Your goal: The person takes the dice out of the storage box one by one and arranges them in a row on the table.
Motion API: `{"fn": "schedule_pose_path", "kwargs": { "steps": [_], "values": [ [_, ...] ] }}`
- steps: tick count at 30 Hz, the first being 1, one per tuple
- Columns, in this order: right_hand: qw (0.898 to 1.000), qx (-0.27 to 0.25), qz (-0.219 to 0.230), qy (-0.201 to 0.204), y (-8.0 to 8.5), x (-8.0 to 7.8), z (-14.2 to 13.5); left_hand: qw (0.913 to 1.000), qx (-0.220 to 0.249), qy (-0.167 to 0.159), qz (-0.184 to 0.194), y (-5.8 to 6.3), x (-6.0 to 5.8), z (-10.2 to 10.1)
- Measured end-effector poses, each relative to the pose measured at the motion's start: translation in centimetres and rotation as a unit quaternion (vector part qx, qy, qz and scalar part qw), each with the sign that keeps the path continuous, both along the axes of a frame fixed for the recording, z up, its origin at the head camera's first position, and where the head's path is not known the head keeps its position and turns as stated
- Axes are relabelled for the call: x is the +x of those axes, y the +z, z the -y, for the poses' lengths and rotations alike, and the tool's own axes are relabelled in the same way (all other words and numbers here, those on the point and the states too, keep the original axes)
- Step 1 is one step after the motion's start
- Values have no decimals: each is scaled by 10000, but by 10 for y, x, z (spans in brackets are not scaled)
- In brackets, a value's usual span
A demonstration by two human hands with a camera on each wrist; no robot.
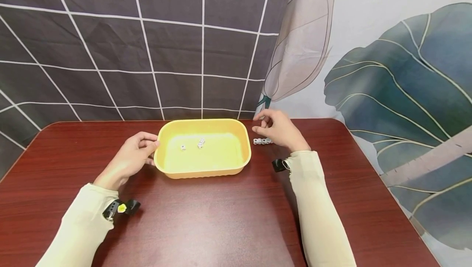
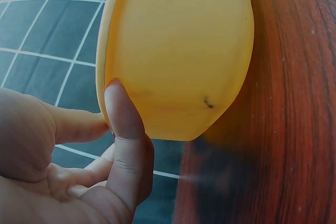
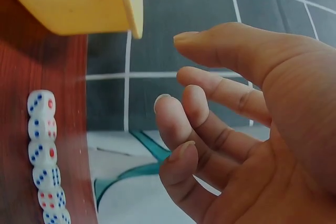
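A yellow plastic basin [image 1: 206, 173] stands on the table with three white dice inside: one die [image 1: 183, 147] by itself and two dice [image 1: 200, 143] touching each other. My left hand [image 1: 130, 157] pinches the basin's left rim between thumb and finger; the left wrist view shows the yellow wall [image 2: 178, 51] up close. Off the basin's right side, a row of several white dice [image 1: 262, 141] with red and blue pips lies on the tabletop. Above that row hovers my right hand [image 1: 278, 130], fingers loosely bent and holding nothing. In the right wrist view the dice [image 3: 43, 140] are apart from the fingertips [image 3: 170, 111].
The dark red wooden table [image 1: 206, 222] has its back edge just behind the basin. A dark grid-patterned cloth [image 1: 173, 50] hangs there, beside a pale cloth with a leaf print [image 1: 398, 74] on the right. Black straps are on both wrists.
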State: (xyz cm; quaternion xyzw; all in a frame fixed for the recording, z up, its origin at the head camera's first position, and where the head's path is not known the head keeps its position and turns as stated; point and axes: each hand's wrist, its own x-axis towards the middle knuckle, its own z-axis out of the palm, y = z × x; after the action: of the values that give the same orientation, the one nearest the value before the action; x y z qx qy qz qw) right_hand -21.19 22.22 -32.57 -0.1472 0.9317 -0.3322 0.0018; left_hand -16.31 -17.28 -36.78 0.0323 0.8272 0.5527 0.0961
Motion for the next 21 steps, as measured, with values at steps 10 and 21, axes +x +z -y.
{"fn": "schedule_pose_path", "kwargs": {
  "steps": [10,21],
  "values": [
    [9997,-109,24,232,-3,2,23,10000,71,2,-31,-1,0,0],
    [9990,170,59,407,-8,6,49,10000,59,20,-14,-2,-1,0]
  ]
}}
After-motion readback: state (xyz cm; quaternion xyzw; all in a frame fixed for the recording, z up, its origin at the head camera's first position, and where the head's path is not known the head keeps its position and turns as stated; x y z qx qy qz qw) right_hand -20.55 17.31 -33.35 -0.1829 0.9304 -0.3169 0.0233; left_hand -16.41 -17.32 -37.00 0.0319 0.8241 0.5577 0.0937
